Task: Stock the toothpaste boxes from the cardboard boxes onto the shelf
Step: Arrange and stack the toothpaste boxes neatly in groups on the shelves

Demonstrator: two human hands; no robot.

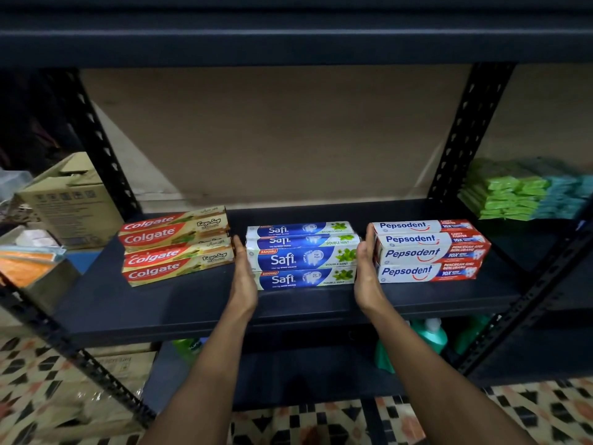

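Dark shelf (192, 303) on a black rack, patterned floor below. Safi boxes (301, 255) stacked mid-shelf between Colgate boxes (176, 245) and Pepsodent boxes (426, 250). Left hand (245, 274) and right hand (365, 268) flat against the Safi stack's ends, fingers straight, pressed together. Bottles below partly hidden. Front strip of shelf bare.

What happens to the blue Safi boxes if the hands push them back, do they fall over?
Probably not. The Safi boxes lie flat in a low stack, so they should slide. The left hand and right hand press both ends; still, upper boxes might slip off.
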